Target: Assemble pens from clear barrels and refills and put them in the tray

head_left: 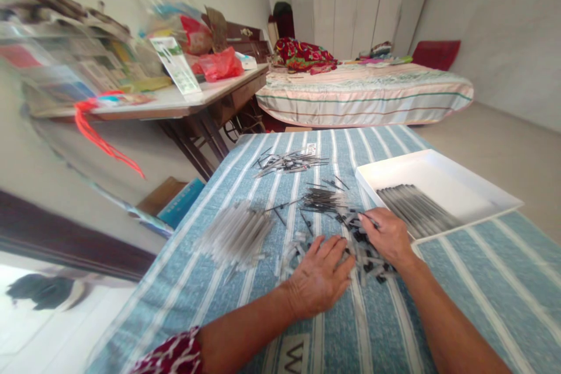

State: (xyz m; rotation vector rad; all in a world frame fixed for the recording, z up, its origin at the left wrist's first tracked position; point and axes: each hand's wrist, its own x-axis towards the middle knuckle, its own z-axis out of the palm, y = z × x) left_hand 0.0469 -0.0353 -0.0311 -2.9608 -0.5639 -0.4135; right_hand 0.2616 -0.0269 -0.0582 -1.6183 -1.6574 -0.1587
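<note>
My left hand (322,274) lies palm down, fingers outstretched, over the near side of a loose heap of small black and clear caps (374,263). At the heap's far right edge, my right hand (388,236) has its thumb and fingers pinched together; what is between them is too small to make out. Left of the heap lies a bundle of translucent pen barrels (239,231). Just beyond the heap is a cluster of thin dark pen refills (323,198). A white box lid (473,187) on the right holds a row of dark-cored pens (414,207).
Farther back on the striped tablecloth (245,172) lies another pile of thin mixed pieces (291,162). A cluttered side table (175,102) stands at the left, with a red cord (105,146) hanging off it. Behind is a bed (363,93).
</note>
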